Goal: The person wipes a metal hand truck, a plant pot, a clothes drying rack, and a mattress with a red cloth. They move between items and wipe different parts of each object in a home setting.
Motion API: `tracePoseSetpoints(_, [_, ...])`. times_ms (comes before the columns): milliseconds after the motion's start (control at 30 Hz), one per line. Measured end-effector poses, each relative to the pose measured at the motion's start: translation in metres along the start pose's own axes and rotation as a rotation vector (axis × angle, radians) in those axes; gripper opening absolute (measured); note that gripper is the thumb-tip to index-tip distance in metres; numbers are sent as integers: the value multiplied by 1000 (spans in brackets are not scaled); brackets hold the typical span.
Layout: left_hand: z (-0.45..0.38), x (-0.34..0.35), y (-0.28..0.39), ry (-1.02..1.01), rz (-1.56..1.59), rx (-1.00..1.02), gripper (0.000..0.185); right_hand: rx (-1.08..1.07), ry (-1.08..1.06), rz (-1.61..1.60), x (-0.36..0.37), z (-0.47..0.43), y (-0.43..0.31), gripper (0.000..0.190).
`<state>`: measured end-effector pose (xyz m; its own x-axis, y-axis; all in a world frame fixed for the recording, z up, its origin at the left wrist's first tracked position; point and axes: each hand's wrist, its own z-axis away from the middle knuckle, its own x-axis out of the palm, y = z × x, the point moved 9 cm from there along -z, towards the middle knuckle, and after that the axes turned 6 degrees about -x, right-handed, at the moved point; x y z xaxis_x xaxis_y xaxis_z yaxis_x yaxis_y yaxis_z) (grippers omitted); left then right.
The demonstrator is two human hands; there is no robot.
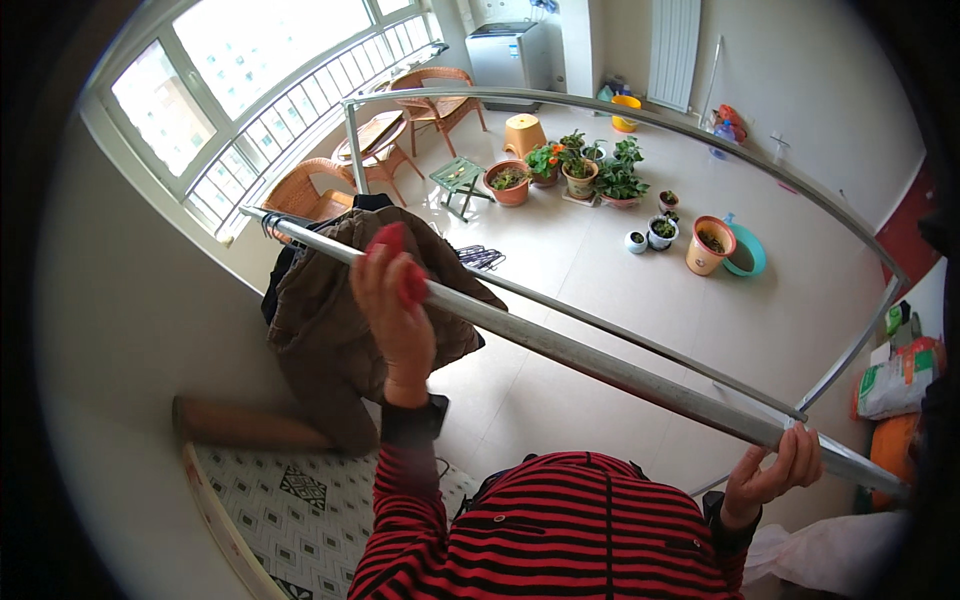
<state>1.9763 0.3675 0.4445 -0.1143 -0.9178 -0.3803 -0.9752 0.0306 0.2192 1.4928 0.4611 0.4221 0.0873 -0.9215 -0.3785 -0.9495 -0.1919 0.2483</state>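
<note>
My left hand (394,315) is raised to a round metal rail (570,352) of a drying rack and presses a red cloth (411,281) around it. The hand and cloth are slightly blurred. Farther right, my right hand (780,465) grips the same rail with bent fingers. Just left of my left hand, a brown jacket (322,300) hangs from the rail's far left end, with dark garments partly hidden behind it. A thinner lower bar (637,330) and a curved far rail (637,112) belong to the same metal frame.
Beyond the rack stand potted plants (619,180), a green folding stool (457,180), wicker chairs (442,97) and a washing machine (510,60). Black hangers (480,257) lie on the floor. A rolled mat (247,424) rests by the left wall; filled bags (900,379) are at right.
</note>
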Motion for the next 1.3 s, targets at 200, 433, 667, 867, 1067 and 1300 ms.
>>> tracePoseSetpoints(200, [-12, 7, -57, 45, 144, -121, 56, -1, 6, 6, -1, -3, -1, 33])
tracePoseSetpoints(433, [13, 7, 27, -19, 97, -43, 42, 40, -2, 7, -4, -6, -4, 35])
tracePoseSetpoints(667, [54, -21, 186, -326, 458, 235, 52, 32, 19, -31, -6, -15, -7, 35])
tracePoseSetpoints(867, [18, -29, 187, -727, 1276, 34, 52, 45, -45, -42, -11, -18, -8, 35])
tracePoseSetpoints(1067, [-51, -34, 166, -612, 1043, 90, 37, 53, -75, -107, -17, -23, -7, 41])
tracePoseSetpoints(1300, [-56, -21, 204, -586, 594, 389, 42, 64, -90, -106, -17, -21, -8, 46])
